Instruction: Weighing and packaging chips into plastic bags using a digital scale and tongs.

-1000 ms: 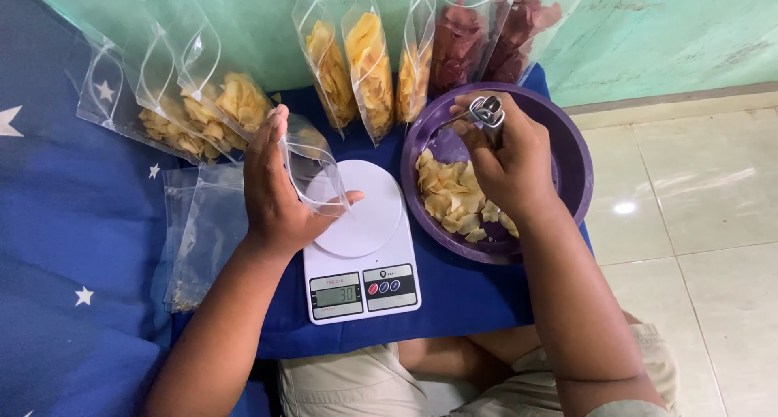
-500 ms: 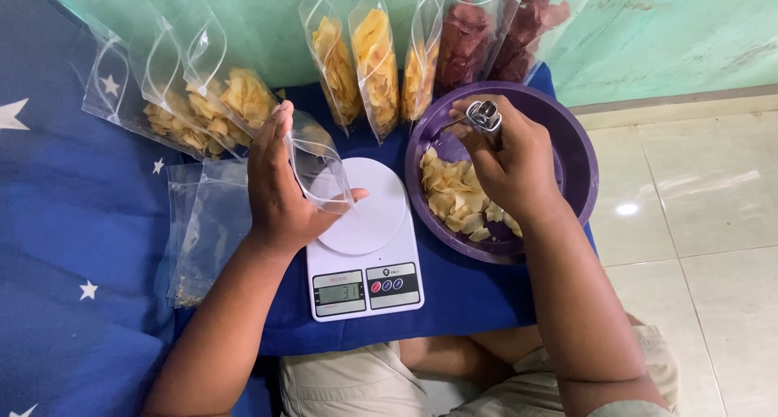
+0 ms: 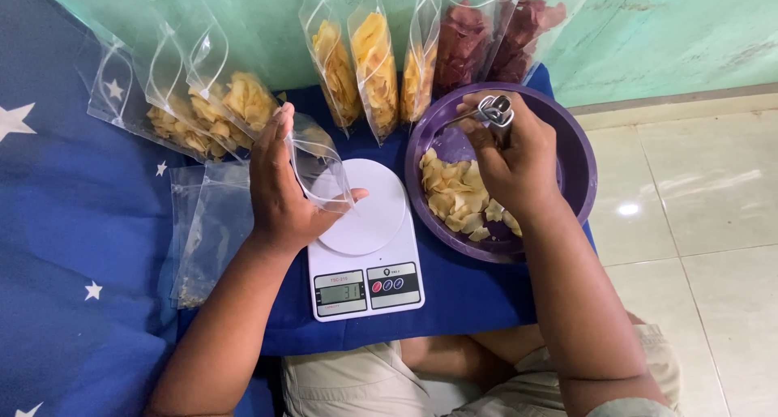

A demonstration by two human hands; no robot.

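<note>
My left hand [image 3: 279, 186] holds an empty clear plastic bag [image 3: 320, 166] upright on the round plate of a white digital kitchen scale [image 3: 365, 247]. My right hand [image 3: 515, 162] grips metal tongs [image 3: 494, 111] over a purple bowl [image 3: 579, 170]. Yellow chips [image 3: 458, 198] lie in the bowl's left half, just under and left of that hand. The tips of the tongs are hidden behind my fingers.
Filled clear bags of yellow chips [image 3: 356, 68] and dark red chips [image 3: 490, 48] lean against the green wall. More filled bags [image 3: 203, 109] lie at left, with a pile of empty bags [image 3: 203, 230] on the blue starred cloth [image 3: 65, 263]. Pale floor tiles [image 3: 697, 222] lie to the right.
None of note: both hands hold nearly the same places, the left on the bag, the right on the tongs over the bowl.
</note>
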